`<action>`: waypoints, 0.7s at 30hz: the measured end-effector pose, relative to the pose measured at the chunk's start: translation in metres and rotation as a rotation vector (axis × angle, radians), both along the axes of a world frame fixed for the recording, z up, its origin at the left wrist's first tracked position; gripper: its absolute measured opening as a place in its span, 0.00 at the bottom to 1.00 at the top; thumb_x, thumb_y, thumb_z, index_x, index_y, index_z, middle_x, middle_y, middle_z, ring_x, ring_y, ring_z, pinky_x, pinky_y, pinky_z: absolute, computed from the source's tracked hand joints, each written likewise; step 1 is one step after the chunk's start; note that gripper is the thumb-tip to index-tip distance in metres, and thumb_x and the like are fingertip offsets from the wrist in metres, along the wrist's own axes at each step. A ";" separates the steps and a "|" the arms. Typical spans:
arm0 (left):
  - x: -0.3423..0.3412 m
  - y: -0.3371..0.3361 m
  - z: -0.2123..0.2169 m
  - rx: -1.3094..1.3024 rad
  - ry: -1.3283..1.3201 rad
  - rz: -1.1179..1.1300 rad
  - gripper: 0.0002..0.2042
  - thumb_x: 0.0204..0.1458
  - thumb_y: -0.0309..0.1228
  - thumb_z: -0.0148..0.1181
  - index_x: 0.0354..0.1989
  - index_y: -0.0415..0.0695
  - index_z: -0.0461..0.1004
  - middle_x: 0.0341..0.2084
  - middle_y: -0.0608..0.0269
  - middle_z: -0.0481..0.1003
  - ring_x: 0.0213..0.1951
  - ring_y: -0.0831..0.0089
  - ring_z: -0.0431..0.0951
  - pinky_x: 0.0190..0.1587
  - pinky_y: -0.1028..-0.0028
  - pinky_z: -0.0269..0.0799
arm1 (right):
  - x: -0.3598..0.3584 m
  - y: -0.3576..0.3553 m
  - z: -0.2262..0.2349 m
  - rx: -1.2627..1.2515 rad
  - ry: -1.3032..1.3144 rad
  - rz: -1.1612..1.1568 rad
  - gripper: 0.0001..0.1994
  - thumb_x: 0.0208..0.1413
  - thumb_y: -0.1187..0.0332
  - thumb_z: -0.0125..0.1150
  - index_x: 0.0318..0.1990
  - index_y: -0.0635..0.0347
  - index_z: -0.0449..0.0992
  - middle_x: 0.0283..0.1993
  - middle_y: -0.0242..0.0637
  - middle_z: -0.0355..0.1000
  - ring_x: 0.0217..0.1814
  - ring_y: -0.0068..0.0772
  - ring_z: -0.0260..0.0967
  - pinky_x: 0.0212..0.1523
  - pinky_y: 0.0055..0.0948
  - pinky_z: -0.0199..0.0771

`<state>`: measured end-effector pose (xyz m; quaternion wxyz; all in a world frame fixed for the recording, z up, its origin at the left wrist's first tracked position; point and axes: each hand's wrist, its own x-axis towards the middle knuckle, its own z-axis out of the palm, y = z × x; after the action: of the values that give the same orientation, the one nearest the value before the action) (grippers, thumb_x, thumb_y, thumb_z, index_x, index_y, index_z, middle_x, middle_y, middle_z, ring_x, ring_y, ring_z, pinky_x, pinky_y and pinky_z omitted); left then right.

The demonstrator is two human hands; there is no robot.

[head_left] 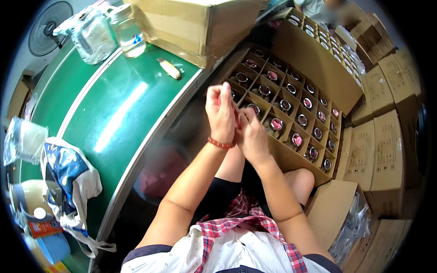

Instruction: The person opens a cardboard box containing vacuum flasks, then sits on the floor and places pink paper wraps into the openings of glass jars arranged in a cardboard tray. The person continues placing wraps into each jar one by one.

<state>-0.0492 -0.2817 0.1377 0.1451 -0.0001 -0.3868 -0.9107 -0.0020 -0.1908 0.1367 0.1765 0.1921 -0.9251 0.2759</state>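
Observation:
My left hand [220, 113], with a red bracelet [221, 144] at its wrist, is raised with its fingers curled over. Pressed against it is my right hand [253, 140], its fingers bent inward. A bit of pinkish red shows between the fingers, but what they hold is mostly hidden. Both hands are over the near left side of a cardboard carton [314, 59] split by dividers. In its cells stand several glass containers [285, 105] with shiny silver rims. Pink material [276, 123] shows in the mouths of some.
To the left runs a green table [109, 91] bearing a large cardboard box [173, 27], a clear jar [127, 34], a small yellowish object [170, 69] and a cloth bag [73, 168]. Stacked cartons [387, 145] line the right. Another person [314, 11] is beyond a second divided carton [325, 38].

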 end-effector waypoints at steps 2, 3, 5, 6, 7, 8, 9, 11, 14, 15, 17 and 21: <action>-0.022 -0.003 0.000 0.099 0.112 -0.102 0.06 0.57 0.30 0.50 0.33 0.44 0.61 0.19 0.71 0.62 0.20 0.84 0.62 0.24 0.82 0.63 | -0.034 0.001 -0.009 -0.004 0.044 -0.043 0.14 0.41 0.78 0.59 0.39 0.61 0.68 0.40 0.45 0.65 0.35 0.52 0.69 0.34 0.42 0.71; -0.034 0.001 -0.003 0.072 0.172 -0.148 0.06 0.54 0.27 0.50 0.39 0.42 0.64 0.24 0.68 0.65 0.27 0.81 0.66 0.33 0.81 0.66 | -0.052 0.006 -0.012 0.000 0.075 -0.093 0.13 0.42 0.78 0.58 0.38 0.61 0.68 0.39 0.46 0.66 0.34 0.53 0.68 0.34 0.42 0.71; -0.056 0.000 -0.021 -0.305 0.210 -0.187 0.12 0.52 0.24 0.52 0.45 0.39 0.65 0.31 0.65 0.68 0.33 0.78 0.68 0.40 0.79 0.66 | -0.091 0.017 -0.021 -0.147 0.103 -0.068 0.10 0.42 0.79 0.57 0.35 0.61 0.70 0.36 0.46 0.67 0.35 0.53 0.68 0.33 0.42 0.69; -0.071 -0.008 -0.045 -0.511 0.220 -0.231 0.16 0.51 0.23 0.52 0.49 0.38 0.65 0.35 0.64 0.69 0.37 0.79 0.69 0.43 0.80 0.66 | -0.106 0.019 -0.027 -0.203 0.145 -0.028 0.08 0.42 0.79 0.57 0.33 0.62 0.70 0.33 0.47 0.68 0.35 0.54 0.67 0.32 0.42 0.68; -0.087 -0.007 -0.065 -0.612 0.270 -0.165 0.16 0.50 0.22 0.54 0.49 0.37 0.66 0.36 0.63 0.70 0.39 0.80 0.70 0.42 0.80 0.67 | -0.130 0.024 -0.049 -0.335 0.050 -0.012 0.07 0.42 0.78 0.56 0.32 0.62 0.70 0.33 0.48 0.69 0.35 0.55 0.67 0.33 0.43 0.68; -0.097 -0.009 -0.079 -0.691 0.239 -0.108 0.14 0.48 0.22 0.55 0.45 0.37 0.69 0.37 0.60 0.71 0.39 0.73 0.71 0.43 0.77 0.68 | -0.143 0.025 -0.060 -0.269 0.065 -0.045 0.06 0.42 0.78 0.56 0.31 0.62 0.70 0.32 0.49 0.70 0.36 0.56 0.67 0.34 0.44 0.68; -0.104 -0.013 -0.091 -0.772 0.203 -0.051 0.12 0.46 0.22 0.56 0.41 0.37 0.72 0.37 0.57 0.72 0.39 0.67 0.73 0.45 0.73 0.68 | -0.153 0.025 -0.070 -0.203 0.073 -0.077 0.06 0.42 0.78 0.55 0.31 0.62 0.70 0.31 0.50 0.70 0.36 0.56 0.68 0.34 0.45 0.68; -0.114 -0.011 -0.099 -1.066 0.269 0.118 0.09 0.48 0.22 0.58 0.39 0.38 0.74 0.37 0.54 0.72 0.34 0.63 0.75 0.39 0.72 0.71 | -0.170 0.033 -0.094 -0.200 -0.011 -0.116 0.06 0.42 0.78 0.53 0.30 0.61 0.70 0.30 0.51 0.71 0.36 0.56 0.68 0.35 0.47 0.67; -0.129 -0.019 -0.125 -1.200 0.228 -0.026 0.10 0.44 0.19 0.56 0.37 0.39 0.74 0.32 0.53 0.73 0.35 0.60 0.75 0.38 0.71 0.71 | -0.180 0.031 -0.136 -0.017 -0.084 -0.089 0.07 0.43 0.76 0.51 0.31 0.59 0.72 0.34 0.45 0.72 0.41 0.49 0.68 0.41 0.44 0.66; -0.130 -0.023 -0.132 -1.203 0.228 -0.066 0.11 0.43 0.19 0.55 0.36 0.39 0.74 0.31 0.53 0.73 0.35 0.59 0.74 0.37 0.70 0.70 | -0.175 0.027 -0.139 0.081 -0.069 -0.072 0.08 0.43 0.76 0.51 0.32 0.58 0.73 0.37 0.42 0.73 0.44 0.45 0.68 0.44 0.42 0.65; -0.136 -0.023 -0.144 -1.294 0.261 -0.052 0.11 0.40 0.17 0.54 0.35 0.39 0.73 0.31 0.52 0.73 0.36 0.56 0.74 0.37 0.67 0.70 | -0.171 0.028 -0.139 0.152 -0.086 -0.092 0.10 0.42 0.70 0.57 0.36 0.57 0.75 0.48 0.41 0.68 0.51 0.43 0.63 0.51 0.38 0.62; -0.134 -0.012 -0.122 -1.514 0.273 -0.005 0.08 0.40 0.18 0.51 0.30 0.42 0.70 0.31 0.53 0.73 0.36 0.52 0.72 0.36 0.61 0.68 | -0.147 0.050 -0.134 -0.056 -0.016 -0.108 0.16 0.42 0.63 0.64 0.40 0.58 0.74 0.56 0.44 0.62 0.57 0.49 0.58 0.56 0.40 0.60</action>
<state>-0.1834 -0.2936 0.0153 0.1498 -0.2127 -0.8834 -0.3898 -0.1493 -0.1405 0.0025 0.1887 0.1348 -0.9275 0.2931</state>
